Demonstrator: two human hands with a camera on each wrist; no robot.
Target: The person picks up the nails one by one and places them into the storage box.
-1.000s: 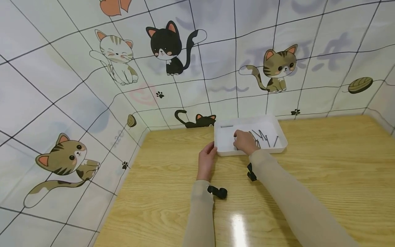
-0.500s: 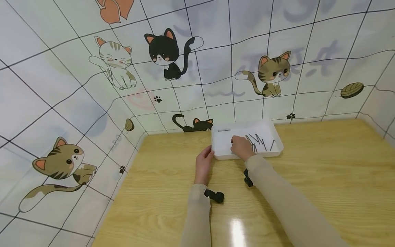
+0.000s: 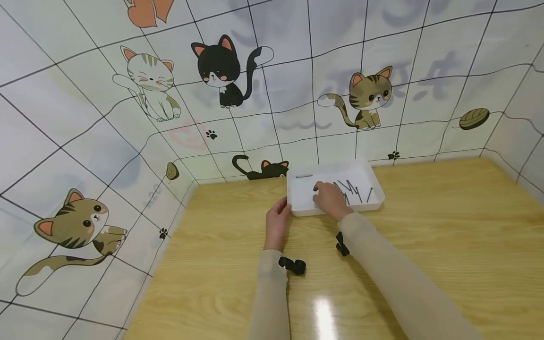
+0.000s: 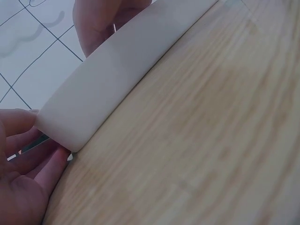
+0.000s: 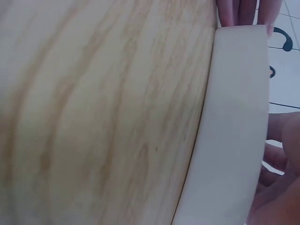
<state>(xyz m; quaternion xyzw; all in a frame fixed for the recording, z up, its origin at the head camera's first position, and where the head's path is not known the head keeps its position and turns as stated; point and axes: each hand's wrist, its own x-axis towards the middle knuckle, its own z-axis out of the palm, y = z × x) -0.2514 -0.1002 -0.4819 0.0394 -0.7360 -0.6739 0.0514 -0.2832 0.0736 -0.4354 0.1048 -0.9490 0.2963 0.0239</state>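
Note:
A shallow white tray point(image 3: 361, 208) lies on the table, with several thin grey nails point(image 3: 351, 187) scattered over its right half. A single nail point(image 3: 303, 176) lies apart from them, near the back left corner. My left hand point(image 3: 277, 224) holds the tray's left end near the front corner, with the thumb at the rim and the other fingers against the end wall. My right hand point(image 3: 332, 198) reaches over the front wall into the middle of the tray, its fingers bent down. I cannot tell whether a nail is between these fingertips; the front wall hides them in both wrist views.
The wood-grain table point(image 3: 212, 264) extends on both sides of the tray and in front of it. A wall covering point(image 3: 293, 94) with printed cats rises right behind the tray and along the left. Black wrist straps point(image 3: 293, 266) sit on both beige sleeves.
The head view has shifted a little. My left hand keeps its hold on the tray, and my right hand stays over the same part of it, with only slight finger motion.

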